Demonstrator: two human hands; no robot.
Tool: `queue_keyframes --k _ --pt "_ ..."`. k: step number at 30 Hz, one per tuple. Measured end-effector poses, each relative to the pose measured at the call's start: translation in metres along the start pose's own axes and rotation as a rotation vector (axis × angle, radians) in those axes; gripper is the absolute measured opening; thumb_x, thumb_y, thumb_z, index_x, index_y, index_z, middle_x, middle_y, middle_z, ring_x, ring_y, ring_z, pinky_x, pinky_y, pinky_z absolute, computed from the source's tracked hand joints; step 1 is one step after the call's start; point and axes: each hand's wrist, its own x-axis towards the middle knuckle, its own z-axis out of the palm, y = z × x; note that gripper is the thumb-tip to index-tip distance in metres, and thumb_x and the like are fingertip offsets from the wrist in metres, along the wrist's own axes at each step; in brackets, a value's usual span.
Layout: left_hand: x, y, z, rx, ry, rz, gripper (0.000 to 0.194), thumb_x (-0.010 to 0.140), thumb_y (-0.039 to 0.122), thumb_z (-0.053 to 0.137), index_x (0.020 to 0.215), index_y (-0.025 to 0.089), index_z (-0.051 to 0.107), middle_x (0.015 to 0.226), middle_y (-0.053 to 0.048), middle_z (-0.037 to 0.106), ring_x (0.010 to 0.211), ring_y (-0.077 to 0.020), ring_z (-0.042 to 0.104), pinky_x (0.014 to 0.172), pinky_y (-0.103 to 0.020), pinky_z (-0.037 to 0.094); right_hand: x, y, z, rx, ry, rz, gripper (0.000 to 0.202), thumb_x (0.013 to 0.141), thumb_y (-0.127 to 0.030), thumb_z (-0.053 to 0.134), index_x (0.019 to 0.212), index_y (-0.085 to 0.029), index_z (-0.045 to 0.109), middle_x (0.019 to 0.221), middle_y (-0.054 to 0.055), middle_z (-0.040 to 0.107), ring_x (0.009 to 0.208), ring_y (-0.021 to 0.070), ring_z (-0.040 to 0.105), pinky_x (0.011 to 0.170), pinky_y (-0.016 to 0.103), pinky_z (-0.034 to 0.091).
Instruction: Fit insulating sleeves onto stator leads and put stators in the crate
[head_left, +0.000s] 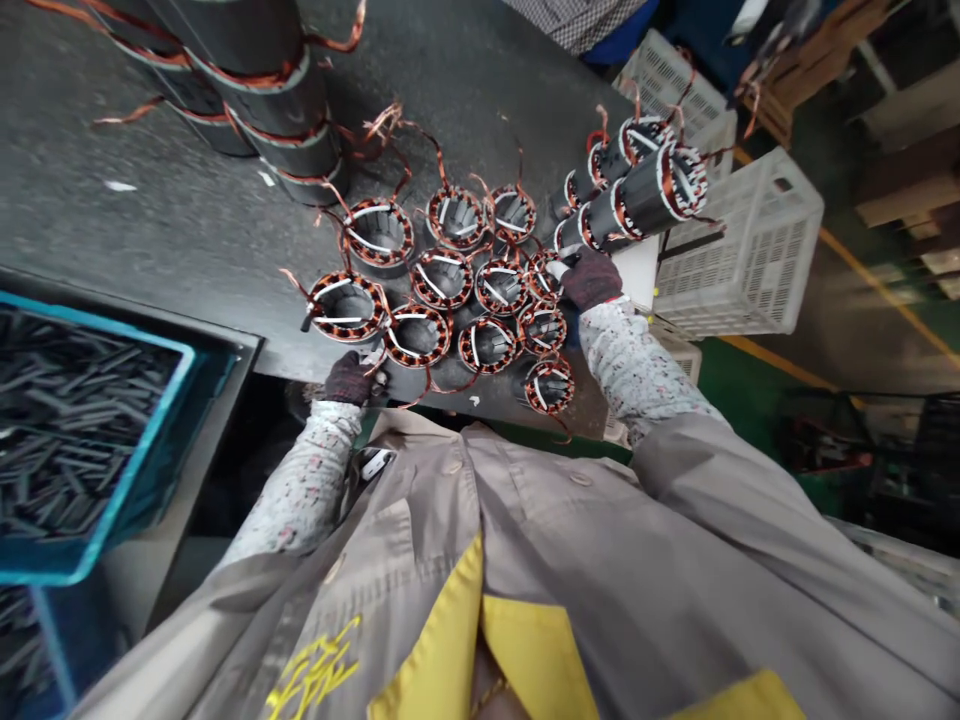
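Several ring-shaped metal cores wound with copper wire stand on the dark table (225,235), their open ends facing up. My left hand (349,380), in a dark glove, is at the table's front edge beside the front-left core (347,306); its fingers are bent and small, and what they hold is unclear. On the right, my gloved right hand (592,278) is by the small core (545,275), just in front of a tall stack of cores (626,210). Its fingertips are partly hidden against the cores, so a hold cannot be made out.
Tall stacks of cores (289,110) rise at the back left. A blue crate (187,375) of dark strips is at the left. White plastic crates (772,250) stand beyond the table's right edge. Checkered cloth (559,20) shows at the top.
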Motion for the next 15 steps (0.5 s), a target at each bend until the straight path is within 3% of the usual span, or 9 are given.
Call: queue_keyframes --k 6,10,15 --pt "0.008 -0.005 0.002 0.062 -0.011 0.029 0.025 0.096 0.035 0.081 0.087 0.031 0.057 0.085 -0.007 0.079 0.101 -0.0316 0.084 0.081 -0.032 0.059 0.009 -0.032 -0.016 -0.266 0.024 -0.166 0.05 0.131 -0.05 0.071 0.16 -0.013 0.085 0.166 0.026 0.085 0.158 0.0408 0.077 0.139 0.056 0.055" --pt "0.007 -0.004 0.001 0.065 -0.014 0.036 0.029 0.094 0.033 0.085 0.086 0.03 0.058 0.092 -0.008 0.084 0.108 -0.0338 0.086 0.088 -0.033 0.063 0.021 -0.037 -0.027 -0.407 -0.076 -0.174 0.048 0.128 -0.04 0.08 0.16 -0.004 0.084 0.164 0.034 0.083 0.154 0.0412 0.077 0.131 0.056 0.055" --pt "0.002 -0.002 0.006 0.025 0.029 0.027 0.023 0.096 0.031 0.082 0.088 0.031 0.06 0.087 -0.008 0.084 0.108 -0.0352 0.088 0.084 -0.034 0.063 0.037 -0.031 -0.016 -0.352 -0.195 -0.162 0.043 0.119 -0.029 0.09 0.155 -0.005 0.087 0.162 0.032 0.085 0.14 0.0345 0.082 0.12 0.047 0.057"
